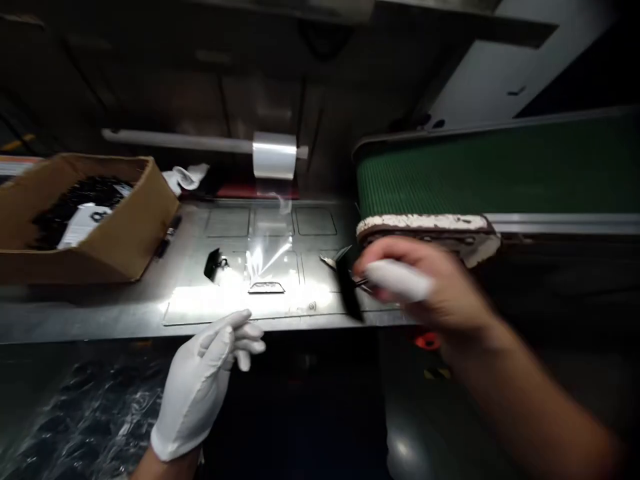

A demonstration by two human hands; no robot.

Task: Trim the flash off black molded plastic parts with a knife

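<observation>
My right hand [415,280], bare but for a white cover on one finger, is closed around a dark flat black piece [349,283]; motion blurs both, so its exact kind does not show. Just left of it, a small pointed metal tool [330,261] lies partly hidden on the metal bench. My left hand [205,380] wears a white glove and is raised by the bench's front edge, fingers apart and holding nothing. A small black part [214,265] rests on the bench beyond it. Clear film [270,257] stretches down from a roll [274,155] onto the bench top.
A cardboard box [113,250] of black parts stands at the left. The green conveyor belt [490,167] runs along the right, its worn end frame [425,227] close to my right hand. Plastic-wrapped dark items [95,420] sit below the bench at lower left.
</observation>
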